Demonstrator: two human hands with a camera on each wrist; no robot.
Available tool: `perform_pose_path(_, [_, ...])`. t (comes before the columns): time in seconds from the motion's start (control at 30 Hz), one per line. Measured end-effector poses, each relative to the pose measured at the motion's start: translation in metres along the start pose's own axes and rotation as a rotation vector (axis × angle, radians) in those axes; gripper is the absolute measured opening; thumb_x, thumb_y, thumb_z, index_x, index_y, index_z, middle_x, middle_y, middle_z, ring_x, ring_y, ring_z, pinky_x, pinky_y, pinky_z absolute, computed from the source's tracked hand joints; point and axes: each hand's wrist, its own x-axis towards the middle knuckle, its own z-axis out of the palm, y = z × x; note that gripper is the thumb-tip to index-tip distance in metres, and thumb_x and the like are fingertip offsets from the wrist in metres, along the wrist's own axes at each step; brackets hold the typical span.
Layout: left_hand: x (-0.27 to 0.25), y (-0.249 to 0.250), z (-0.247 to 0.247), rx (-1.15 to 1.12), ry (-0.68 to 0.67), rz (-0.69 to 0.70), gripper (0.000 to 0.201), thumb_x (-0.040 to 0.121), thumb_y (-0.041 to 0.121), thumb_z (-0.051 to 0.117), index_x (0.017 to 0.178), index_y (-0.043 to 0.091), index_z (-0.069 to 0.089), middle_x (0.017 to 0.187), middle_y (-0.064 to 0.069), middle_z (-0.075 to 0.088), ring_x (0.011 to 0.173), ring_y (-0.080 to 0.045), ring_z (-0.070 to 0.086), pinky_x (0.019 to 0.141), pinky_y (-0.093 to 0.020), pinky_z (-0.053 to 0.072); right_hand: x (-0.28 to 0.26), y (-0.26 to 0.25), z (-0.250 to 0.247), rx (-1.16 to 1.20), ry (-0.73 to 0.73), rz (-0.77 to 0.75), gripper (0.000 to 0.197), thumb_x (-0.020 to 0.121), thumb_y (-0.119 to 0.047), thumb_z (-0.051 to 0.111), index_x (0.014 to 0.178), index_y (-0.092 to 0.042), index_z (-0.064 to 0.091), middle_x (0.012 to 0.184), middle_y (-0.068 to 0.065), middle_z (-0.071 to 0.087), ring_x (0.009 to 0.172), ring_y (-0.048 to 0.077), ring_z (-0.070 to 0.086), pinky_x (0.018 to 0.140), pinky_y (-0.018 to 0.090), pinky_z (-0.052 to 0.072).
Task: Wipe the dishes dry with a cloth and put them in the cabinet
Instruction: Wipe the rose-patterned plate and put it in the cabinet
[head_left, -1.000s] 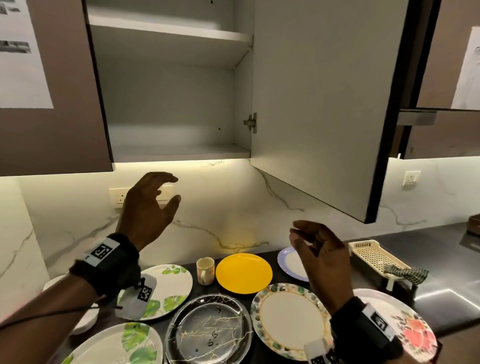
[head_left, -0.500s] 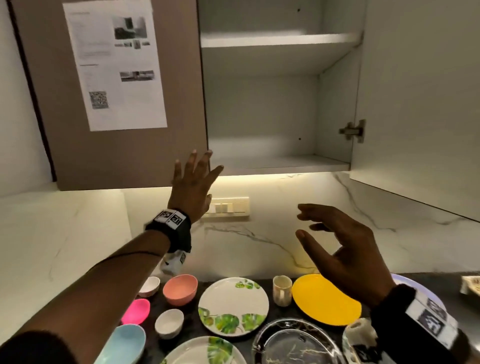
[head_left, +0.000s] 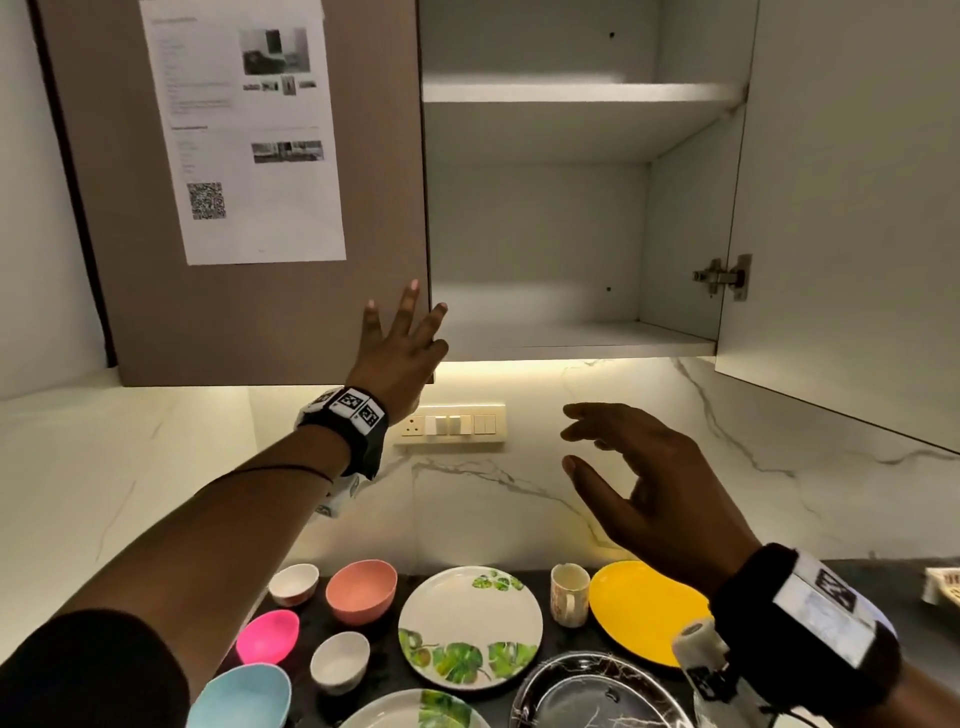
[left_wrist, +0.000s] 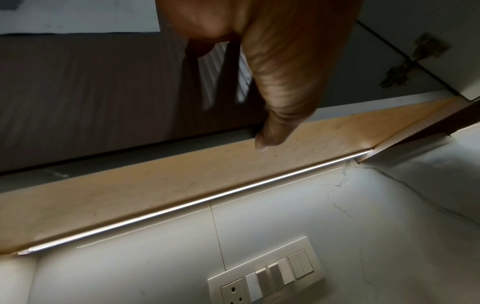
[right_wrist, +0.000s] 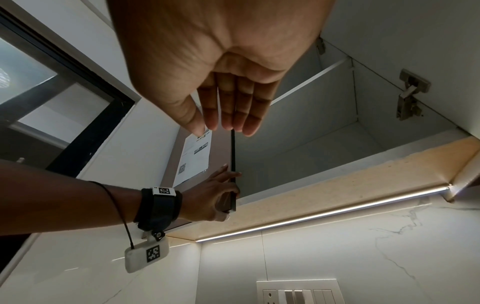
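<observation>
1. Left grip (head_left: 397, 353), released with its fingers spread, lies against the free edge of the closed left cabinet door (head_left: 260, 312). The right grip (head_left: 654, 488) hovers released and holds nothing.
2. Dishes such as the leaf-print plate (head_left: 470, 626) and the yellow plate (head_left: 639, 608) sit on the worktop (head_left: 384, 675), well below both grips.
3. Best next move, probably: hook the fingertips behind that edge and swing the door fully out, which opens up the lower shelf (head_left: 571, 338) to the left grip's right.
4. No cloth is in view.

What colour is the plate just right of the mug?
Plain bright yellow: the yellow plate shows best in the head view.
</observation>
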Motion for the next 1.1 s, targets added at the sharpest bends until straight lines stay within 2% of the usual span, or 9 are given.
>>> perform_pose_path(0.23, [-0.071,0.006,-0.049,-0.059,0.13,-0.008,0.034,0.085,0.02,0.074,0.114,0.015,0.057,0.168,-0.018,0.023,0.158,-0.05,-0.003,0.115,-0.076,0.026,-0.009,-0.011,-0.008,0.069,-0.014,-0.063,0.026,0.099,-0.038,0.069,0.125,-0.032,0.069,0.141,-0.018,0.062,0.119,0.002,0.06,0.092,0.014,0.047])
perform_pose_path(0.43, [-0.156,0.0,-0.11,-0.082,0.19,-0.076,0.027,0.088,0.018,0.07,0.111,0.008,0.061,0.165,-0.02,0.032,0.16,-0.047,0.0,0.117,-0.063,0.038,-0.019,-0.029,-0.01,0.185,0.001,-0.147,0.027,0.099,-0.036,0.068,0.125,-0.027,0.069,0.141,-0.015,0.062,0.12,0.005,0.062,0.093,0.025,0.054])
perform_pose_path(0.47, [-0.168,-0.003,-0.12,-0.095,0.204,-0.089,0.025,0.088,0.016,0.071,0.109,0.006,0.062,0.164,-0.021,0.034,0.16,-0.046,0.002,0.111,-0.058,0.047,-0.021,-0.032,-0.009,0.207,0.006,-0.159,0.027,0.099,-0.034,0.069,0.125,-0.026,0.07,0.142,-0.014,0.063,0.121,0.007,0.063,0.093,0.029,0.056])
perform_pose_path(0.53, [-0.198,-0.008,-0.141,-0.114,0.222,-0.132,0.021,0.089,0.014,0.071,0.107,0.005,0.063,0.166,-0.018,0.034,0.161,-0.042,0.005,0.082,-0.047,0.06,-0.024,-0.039,-0.005,0.25,0.017,-0.174,0.026,0.099,-0.032,0.07,0.124,-0.024,0.071,0.141,-0.012,0.064,0.122,0.01,0.064,0.093,0.035,0.058])
perform_pose_path(0.63, [-0.235,-0.022,-0.161,-0.124,0.231,-0.189,0.02,0.091,0.015,0.071,0.108,0.006,0.065,0.17,-0.012,0.03,0.162,-0.035,0.01,0.06,-0.041,0.061,-0.027,-0.048,0.002,0.293,0.022,-0.212,0.024,0.1,-0.034,0.069,0.122,-0.024,0.072,0.14,-0.012,0.064,0.123,0.01,0.063,0.088,0.038,0.061])
perform_pose_path(0.77, [-0.284,-0.048,-0.174,-0.147,0.286,-0.234,0.022,0.092,0.014,0.074,0.109,0.003,0.067,0.17,-0.011,0.029,0.16,-0.032,0.021,0.074,-0.05,0.064,-0.027,-0.064,0.012,0.317,0.002,-0.216,0.027,0.1,-0.04,0.064,0.123,-0.027,0.071,0.142,-0.012,0.064,0.12,0.015,0.066,0.078,0.034,0.058])
perform_pose_path(0.87, [-0.315,-0.064,-0.178,-0.168,0.332,-0.292,0.025,0.092,0.013,0.075,0.111,0.0,0.069,0.17,-0.01,0.03,0.153,-0.031,0.038,0.088,-0.044,0.061,-0.023,-0.075,0.019,0.309,-0.016,-0.232,0.027,0.1,-0.038,0.066,0.124,-0.027,0.071,0.142,-0.012,0.063,0.122,0.015,0.065,0.075,0.031,0.054])
perform_pose_path(1.0, [-0.353,-0.087,-0.18,-0.163,0.393,-0.395,0.031,0.093,0.011,0.074,0.12,-0.002,0.069,0.169,-0.007,0.035,0.132,-0.024,0.061,0.081,-0.032,0.054,-0.013,-0.096,0.032,0.306,-0.019,-0.249,0.03,0.097,-0.038,0.067,0.124,-0.026,0.072,0.143,-0.011,0.064,0.124,0.016,0.065,0.077,0.034,0.059])
perform_pose_path(1.1, [-0.377,-0.107,-0.175,-0.148,0.441,-0.476,0.036,0.097,0.014,0.068,0.13,0.0,0.066,0.17,-0.001,0.034,0.118,-0.024,0.066,0.078,-0.033,0.055,-0.007,-0.114,0.044,0.328,-0.03,-0.255,0.03,0.096,-0.038,0.067,0.124,-0.025,0.072,0.141,-0.009,0.065,0.127,0.019,0.063,0.09,0.046,0.06])
